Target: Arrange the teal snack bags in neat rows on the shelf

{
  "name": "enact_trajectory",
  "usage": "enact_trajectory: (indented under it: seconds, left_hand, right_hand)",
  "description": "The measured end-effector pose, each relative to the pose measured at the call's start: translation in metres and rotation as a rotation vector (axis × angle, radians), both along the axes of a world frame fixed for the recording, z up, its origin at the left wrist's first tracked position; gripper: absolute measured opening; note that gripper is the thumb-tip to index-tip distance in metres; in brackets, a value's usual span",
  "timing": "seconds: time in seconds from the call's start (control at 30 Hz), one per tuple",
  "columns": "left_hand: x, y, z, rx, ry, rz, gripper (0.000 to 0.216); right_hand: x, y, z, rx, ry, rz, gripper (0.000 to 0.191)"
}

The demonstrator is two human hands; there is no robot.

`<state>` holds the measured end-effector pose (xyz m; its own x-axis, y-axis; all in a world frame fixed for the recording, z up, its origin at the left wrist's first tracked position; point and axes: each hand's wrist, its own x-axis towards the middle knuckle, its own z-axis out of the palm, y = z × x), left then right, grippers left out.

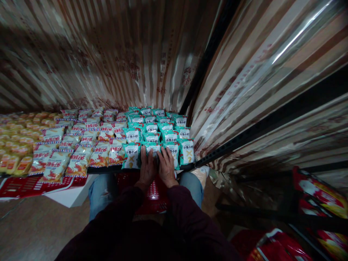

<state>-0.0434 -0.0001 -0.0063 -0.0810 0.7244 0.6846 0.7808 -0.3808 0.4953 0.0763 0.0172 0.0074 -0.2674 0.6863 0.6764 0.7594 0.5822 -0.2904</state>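
Note:
Teal-and-white snack bags stand in rows at the right end of a shelf. In the front row, one teal snack bag [152, 148] is partly covered by my two hands. My left hand [147, 167] lies against its lower left part, fingers stretched forward. Beside it, my right hand [166, 167] rests with fingers extended and slightly spread, touching the bag's right side and the neighbouring teal bag [174, 149]. Neither hand visibly closes around a bag. The thumbs and the bag's lower part are largely hidden.
White-and-red snack bags [78, 159] fill the shelf's middle, and small yellow packs [23, 165] its left. A red basket [152, 194] sits below my hands. Striped plastic sheeting [141, 65] hangs behind, and a dark metal rail [233, 145] slants right. Red bags [320, 188] lie lower right.

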Motion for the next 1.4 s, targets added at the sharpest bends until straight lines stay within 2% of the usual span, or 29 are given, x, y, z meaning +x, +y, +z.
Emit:
enact_trajectory:
  seconds: [0.17, 0.57, 0.83, 1.13, 1.27, 1.4]
  left_hand:
    - [0.000, -0.004, 0.004, -0.018, -0.003, 0.009, 0.062]
    - [0.002, -0.011, 0.012, -0.002, -0.011, 0.008, 0.059]
    - [-0.001, -0.020, 0.013, -0.039, -0.017, -0.010, 0.064]
    - [0.000, -0.026, 0.022, -0.051, -0.079, -0.016, 0.057]
    - [-0.001, -0.029, 0.026, -0.074, -0.076, -0.021, 0.054]
    - [-0.002, -0.031, 0.026, -0.090, -0.074, -0.026, 0.054]
  right_hand:
    - [0.006, 0.005, -0.002, -0.008, 0.029, -0.063, 0.046]
    - [0.007, 0.003, 0.004, 0.033, 0.057, 0.001, 0.047]
    - [0.004, -0.007, 0.010, 0.016, 0.079, 0.017, 0.044]
    - [-0.003, -0.018, 0.010, -0.009, 0.180, 0.076, 0.050]
    - [0.000, -0.021, 0.009, -0.005, 0.123, -0.002, 0.045]
    - [0.004, -0.021, 0.008, -0.047, 0.073, -0.213, 0.042]
